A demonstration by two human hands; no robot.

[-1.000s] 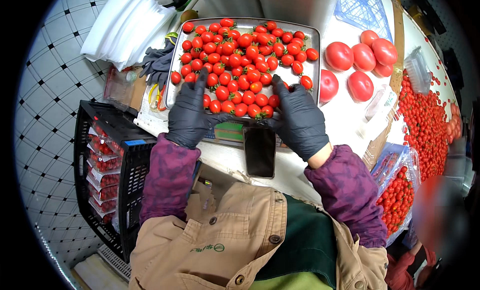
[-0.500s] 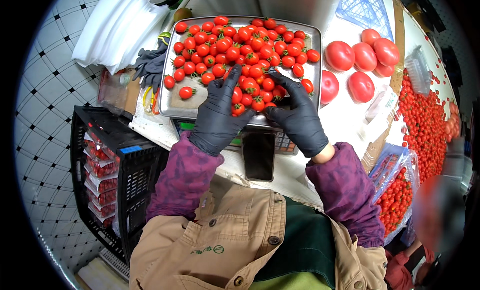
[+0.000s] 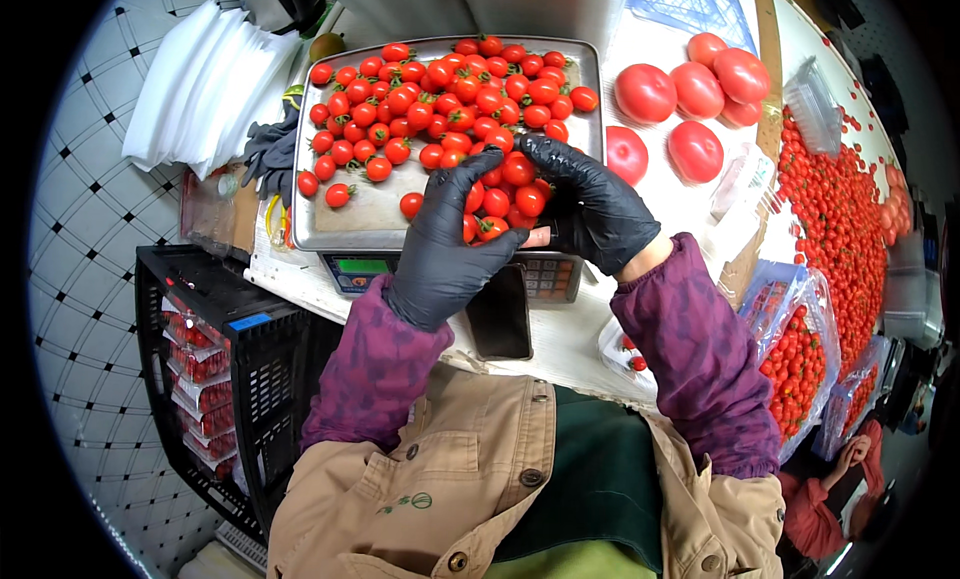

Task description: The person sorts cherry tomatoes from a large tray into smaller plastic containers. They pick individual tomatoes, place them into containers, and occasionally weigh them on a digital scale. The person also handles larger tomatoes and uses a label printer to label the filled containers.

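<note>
My left hand (image 3: 440, 244) and my right hand (image 3: 598, 204), both in black gloves, curl from either side around a cluster of cherry tomatoes (image 3: 518, 171). The cluster is gathered at the front edge of a metal scale tray (image 3: 350, 217). One bare fingertip pokes out of the right glove. Behind my hands, a loose heap of red cherry tomatoes (image 3: 400, 101) with green stems covers the back of the tray. Beneath the tray is a digital scale (image 3: 553, 277) with a lit green display. A dark phone (image 3: 500, 317) leans against its front.
Large tomatoes (image 3: 645, 93) sit right of the tray. A small clear container (image 3: 612, 344) lies by my right sleeve. White foam sheets (image 3: 205, 89) and grey gloves (image 3: 272, 151) are at left, above a black crate (image 3: 265, 389) of packs. Far right are piled cherry tomatoes (image 3: 830, 219) and a person (image 3: 815, 509).
My hands have drawn closer together and toward me with the cluster, apart from most of the heap. The view has shifted, and the small clear container now shows by my right sleeve.
</note>
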